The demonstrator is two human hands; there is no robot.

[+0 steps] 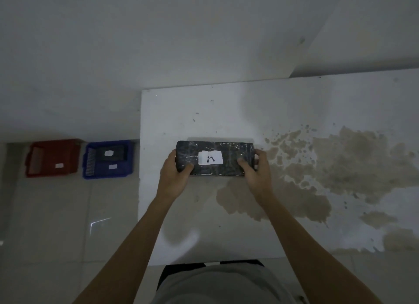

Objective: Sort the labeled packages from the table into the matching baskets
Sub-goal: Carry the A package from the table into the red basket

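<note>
A black plastic-wrapped package [229, 152] with a white label marked "A" lies flat at the middle of the white table [204, 113]. My left hand [174, 174] grips its left end and my right hand [256, 171] grips its right end. On the floor to the left stand a red basket [74, 149] with a small white label and a blue basket [128, 158]. The blue basket holds another black labeled package [111, 153] and has its own white label.
A large brownish stain [328, 167] spreads over the right half of the table. A white wall runs behind the table and baskets. Pale floor tiles [56, 224] lie left of the table, in front of the baskets.
</note>
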